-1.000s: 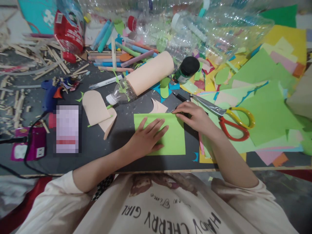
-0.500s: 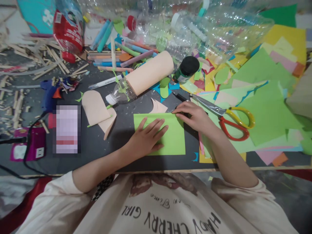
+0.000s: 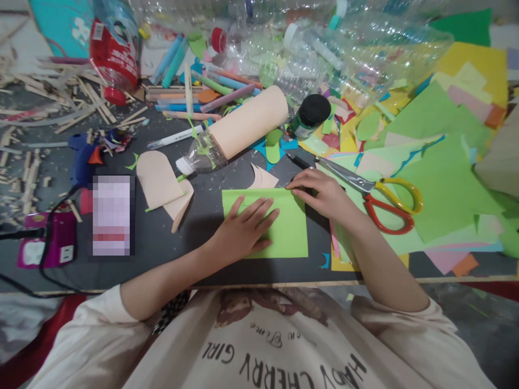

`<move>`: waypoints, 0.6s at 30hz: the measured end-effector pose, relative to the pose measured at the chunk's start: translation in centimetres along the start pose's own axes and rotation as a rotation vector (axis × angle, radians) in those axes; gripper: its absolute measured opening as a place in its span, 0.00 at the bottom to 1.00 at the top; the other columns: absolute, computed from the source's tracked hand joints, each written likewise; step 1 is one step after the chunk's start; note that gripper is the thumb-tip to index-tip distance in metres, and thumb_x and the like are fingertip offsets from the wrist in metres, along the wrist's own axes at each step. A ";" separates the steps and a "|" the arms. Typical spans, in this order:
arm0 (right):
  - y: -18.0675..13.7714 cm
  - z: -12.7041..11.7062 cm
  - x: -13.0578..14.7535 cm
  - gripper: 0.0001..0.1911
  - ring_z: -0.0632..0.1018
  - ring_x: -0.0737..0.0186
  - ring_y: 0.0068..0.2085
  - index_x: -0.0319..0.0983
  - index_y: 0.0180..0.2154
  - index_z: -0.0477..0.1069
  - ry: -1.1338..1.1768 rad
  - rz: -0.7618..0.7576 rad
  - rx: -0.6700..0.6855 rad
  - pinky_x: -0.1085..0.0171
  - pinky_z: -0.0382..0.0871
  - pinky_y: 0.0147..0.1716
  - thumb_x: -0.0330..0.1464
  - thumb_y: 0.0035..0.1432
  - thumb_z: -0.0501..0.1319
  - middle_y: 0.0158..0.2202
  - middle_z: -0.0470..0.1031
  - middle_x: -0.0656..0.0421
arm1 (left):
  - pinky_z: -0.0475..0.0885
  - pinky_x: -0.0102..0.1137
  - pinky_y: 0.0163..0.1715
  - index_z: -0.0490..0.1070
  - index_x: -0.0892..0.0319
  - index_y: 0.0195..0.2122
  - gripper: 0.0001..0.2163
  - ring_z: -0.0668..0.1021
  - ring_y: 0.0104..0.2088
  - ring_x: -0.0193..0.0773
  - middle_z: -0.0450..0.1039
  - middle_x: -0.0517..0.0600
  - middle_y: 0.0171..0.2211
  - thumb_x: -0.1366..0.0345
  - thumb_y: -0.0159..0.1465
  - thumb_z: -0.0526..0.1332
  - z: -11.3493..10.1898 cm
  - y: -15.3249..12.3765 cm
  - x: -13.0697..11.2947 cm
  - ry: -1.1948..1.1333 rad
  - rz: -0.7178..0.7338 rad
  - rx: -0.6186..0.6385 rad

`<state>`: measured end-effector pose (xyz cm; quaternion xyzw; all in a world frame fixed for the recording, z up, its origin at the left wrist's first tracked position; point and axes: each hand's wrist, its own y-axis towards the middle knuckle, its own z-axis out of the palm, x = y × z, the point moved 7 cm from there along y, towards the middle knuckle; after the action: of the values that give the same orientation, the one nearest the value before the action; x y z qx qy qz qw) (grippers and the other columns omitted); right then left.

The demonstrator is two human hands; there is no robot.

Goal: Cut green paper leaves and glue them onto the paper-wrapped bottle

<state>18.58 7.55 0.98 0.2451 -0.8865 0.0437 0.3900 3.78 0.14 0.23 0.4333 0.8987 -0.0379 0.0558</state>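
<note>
A light green sheet of paper point(image 3: 290, 232) lies flat in front of me, with a narrow crease or fold along its far edge. My left hand point(image 3: 247, 227) rests on it, fingers spread, pressing it down. At the far right corner, the fingertips of my right hand point(image 3: 314, 189) pinch the folded edge. A dark pen point(image 3: 297, 161) lies partly hidden under that hand. Scissors point(image 3: 365, 189) with yellow and red handles sit just right of it, on coloured paper. Beyond the sheet is a pale peach paper scrap point(image 3: 263, 177).
A paper-wrapped bottle point(image 3: 251, 121) and a black-lidded jar point(image 3: 310, 115) stand behind. Peach cut-outs point(image 3: 160, 181), a blue glue gun point(image 3: 83, 159) and a blurred-out box point(image 3: 111, 216) are on the left. Clear bottles point(image 3: 365, 48) crowd the back; green sheets point(image 3: 446, 189) cover the right.
</note>
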 end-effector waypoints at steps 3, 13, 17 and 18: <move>0.0 0.0 0.1 0.09 0.76 0.56 0.40 0.43 0.35 0.75 -0.001 -0.008 -0.001 0.56 0.70 0.40 0.29 0.60 0.57 0.36 0.76 0.55 | 0.53 0.48 0.62 0.58 0.60 0.62 0.23 0.64 0.61 0.46 0.60 0.58 0.63 0.56 0.68 0.49 0.0 0.0 0.0 0.010 0.003 0.004; 0.0 0.1 0.0 0.09 0.76 0.56 0.40 0.44 0.35 0.75 -0.007 0.002 0.001 0.56 0.70 0.40 0.29 0.60 0.56 0.36 0.76 0.55 | 0.54 0.48 0.62 0.59 0.60 0.62 0.23 0.65 0.61 0.47 0.61 0.58 0.62 0.56 0.67 0.51 -0.2 0.0 0.0 0.001 -0.002 0.016; 0.0 0.0 0.0 0.09 0.76 0.55 0.40 0.44 0.35 0.75 -0.010 -0.003 -0.008 0.56 0.70 0.40 0.29 0.60 0.57 0.36 0.76 0.55 | 0.55 0.48 0.62 0.59 0.60 0.61 0.23 0.65 0.61 0.47 0.61 0.58 0.62 0.56 0.68 0.50 -0.2 0.0 -0.1 0.010 -0.001 0.012; 0.0 0.0 0.0 0.09 0.76 0.56 0.40 0.44 0.35 0.75 -0.009 -0.005 -0.010 0.56 0.70 0.40 0.29 0.60 0.57 0.36 0.76 0.55 | 0.55 0.48 0.62 0.59 0.60 0.61 0.23 0.65 0.61 0.47 0.61 0.57 0.62 0.56 0.68 0.50 -0.2 0.0 -0.1 0.014 -0.001 0.010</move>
<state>18.59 7.52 0.95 0.2456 -0.8877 0.0370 0.3876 3.86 0.12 0.42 0.4334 0.8991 -0.0394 0.0473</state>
